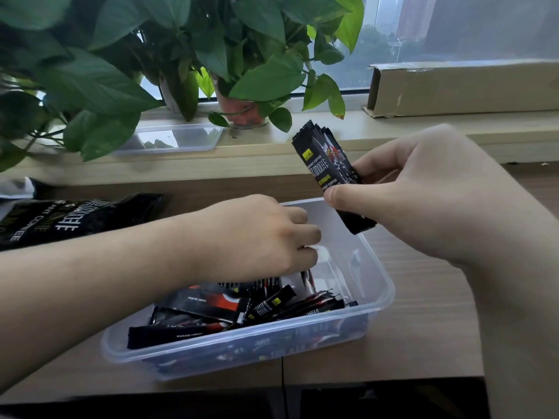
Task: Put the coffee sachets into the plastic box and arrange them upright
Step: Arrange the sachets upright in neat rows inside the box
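Note:
A clear plastic box (376, 309) stands on the wooden table in front of me. Several black coffee sachets (211, 306) lie flat in a loose heap in its near half. My left hand (254, 237) reaches down into the box with its fingers curled over the heap, pinching the top of one sachet (308, 279). My right hand (423, 192) hovers over the box's far right corner and grips a bundle of several sachets (326, 160), held upright and tilted left.
A black coffee bag (75, 217) lies on the table at the left. On the windowsill behind stand a leafy potted plant (242, 71), a clear plastic lid (178, 139) and a long cardboard box (465, 89). The table's front edge runs just below the box.

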A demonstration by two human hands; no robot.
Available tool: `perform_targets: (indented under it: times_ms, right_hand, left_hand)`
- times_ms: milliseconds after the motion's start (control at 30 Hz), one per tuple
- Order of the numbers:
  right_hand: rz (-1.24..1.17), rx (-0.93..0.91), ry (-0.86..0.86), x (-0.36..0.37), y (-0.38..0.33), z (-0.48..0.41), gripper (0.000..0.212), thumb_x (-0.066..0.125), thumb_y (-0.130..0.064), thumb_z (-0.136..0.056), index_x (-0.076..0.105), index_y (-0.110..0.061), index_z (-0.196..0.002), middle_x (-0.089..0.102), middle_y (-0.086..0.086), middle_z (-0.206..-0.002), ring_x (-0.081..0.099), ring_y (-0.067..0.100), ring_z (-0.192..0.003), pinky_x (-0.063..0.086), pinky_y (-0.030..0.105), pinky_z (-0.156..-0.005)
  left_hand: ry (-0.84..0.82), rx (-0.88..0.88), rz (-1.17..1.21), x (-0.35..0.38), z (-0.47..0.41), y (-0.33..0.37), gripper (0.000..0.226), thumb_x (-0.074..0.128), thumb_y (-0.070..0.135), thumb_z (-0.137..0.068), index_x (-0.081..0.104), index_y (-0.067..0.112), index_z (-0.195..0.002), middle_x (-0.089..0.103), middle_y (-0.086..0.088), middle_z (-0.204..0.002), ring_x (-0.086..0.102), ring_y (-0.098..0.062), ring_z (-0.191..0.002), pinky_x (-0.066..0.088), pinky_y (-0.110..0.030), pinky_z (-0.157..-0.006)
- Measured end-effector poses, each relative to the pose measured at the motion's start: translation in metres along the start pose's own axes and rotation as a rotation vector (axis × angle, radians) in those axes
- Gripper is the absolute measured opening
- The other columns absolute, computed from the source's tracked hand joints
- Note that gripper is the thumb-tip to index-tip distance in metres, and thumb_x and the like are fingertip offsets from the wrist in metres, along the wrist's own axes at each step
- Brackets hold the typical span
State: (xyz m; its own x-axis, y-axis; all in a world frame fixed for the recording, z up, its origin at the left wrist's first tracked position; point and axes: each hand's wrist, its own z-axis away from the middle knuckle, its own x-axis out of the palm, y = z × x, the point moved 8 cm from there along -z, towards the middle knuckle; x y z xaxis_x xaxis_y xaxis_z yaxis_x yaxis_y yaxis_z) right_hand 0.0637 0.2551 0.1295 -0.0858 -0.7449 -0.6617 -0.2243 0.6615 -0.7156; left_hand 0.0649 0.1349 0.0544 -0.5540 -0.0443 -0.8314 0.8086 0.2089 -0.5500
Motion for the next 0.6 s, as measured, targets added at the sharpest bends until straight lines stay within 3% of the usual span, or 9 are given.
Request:
perform_targets:
  times_ms: [167, 267, 467, 600]
  right_hand:
    - [0.002, 0.026, -0.032, 0.003, 0.000, 0.000, 0.015, 0.079, -0.038, -0.071, 0.079, -0.023, -0.071, 0.074, -0.001, -0.061, 0.073, 0.028, -0.071, 0.060, 0.043, -0.068]
    - [-0.003, 0.041, -0.041, 0.004, 0.002, 0.000, 0.015, 0.079, -0.037, -0.072, 0.079, -0.022, -0.070, 0.074, -0.001, -0.060, 0.072, 0.029, -0.071, 0.060, 0.044, -0.067]
    - [-0.011, 0.049, -0.034, 0.005, 0.005, -0.002, 0.015, 0.079, -0.039, -0.071, 0.079, -0.024, -0.069, 0.075, 0.003, -0.063, 0.072, 0.031, -0.074, 0.060, 0.044, -0.068]
    - [-0.018, 0.047, -0.042, 0.007, 0.008, -0.004, 0.016, 0.079, -0.039, -0.071, 0.079, -0.023, -0.069, 0.074, 0.002, -0.061, 0.072, 0.031, -0.074, 0.056, 0.036, -0.061]
  left_hand:
    - [-0.084, -0.070, 0.294, 0.015, 0.003, -0.005, 0.024, 0.050, 0.020, -0.094, 0.073, 0.022, -0.099, 0.063, 0.001, -0.115, 0.058, -0.021, -0.099, 0.054, -0.039, -0.072]
    - [-0.098, -0.066, 0.397, 0.017, 0.003, -0.010, 0.032, 0.039, 0.028, -0.103, 0.071, 0.027, -0.106, 0.068, 0.011, -0.109, 0.054, -0.016, -0.100, 0.049, -0.034, -0.080]
    - [-0.130, -0.093, 0.417, 0.018, 0.009, -0.015, 0.026, 0.045, 0.029, -0.101, 0.067, 0.037, -0.111, 0.069, 0.018, -0.105, 0.051, -0.012, -0.102, 0.042, -0.034, -0.078]
    - [-0.114, -0.180, 0.507, 0.021, 0.009, -0.022, 0.024, 0.047, 0.031, -0.101, 0.065, 0.034, -0.115, 0.072, 0.016, -0.099, 0.052, -0.010, -0.104, 0.047, -0.039, -0.082]
